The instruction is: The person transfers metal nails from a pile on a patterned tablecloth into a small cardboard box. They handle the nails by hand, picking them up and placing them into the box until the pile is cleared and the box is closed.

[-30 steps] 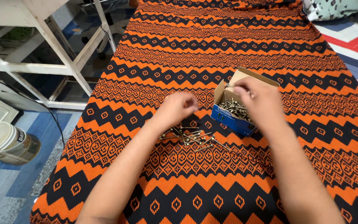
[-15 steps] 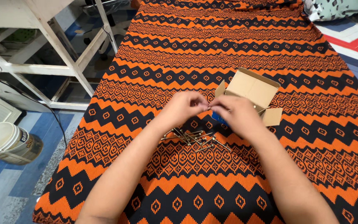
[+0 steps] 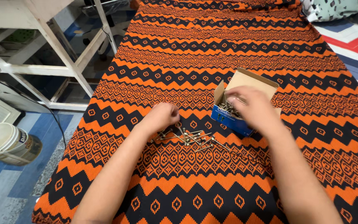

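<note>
A loose pile of brass-coloured screws (image 3: 193, 138) lies on the orange-and-black patterned cloth (image 3: 212, 54). My left hand (image 3: 161, 117) rests at the pile's left end, its fingers curled down onto a screw. Just to the right stands a small blue cardboard box (image 3: 230, 118) with its flaps open and more screws inside. My right hand (image 3: 251, 108) hovers over the box, fingertips pinched around a screw at the opening. Much of the box's inside is hidden by this hand.
The cloth's left edge drops off to a blue floor, where a white bucket (image 3: 5, 143) stands. A white wooden frame (image 3: 59, 54) rises at the upper left. A striped fabric and a patterned cushion (image 3: 336, 8) lie at the upper right.
Half a second ago both hands met in front of the box. Since then my left hand has dropped to the screw pile and my right hand has moved back over the box.
</note>
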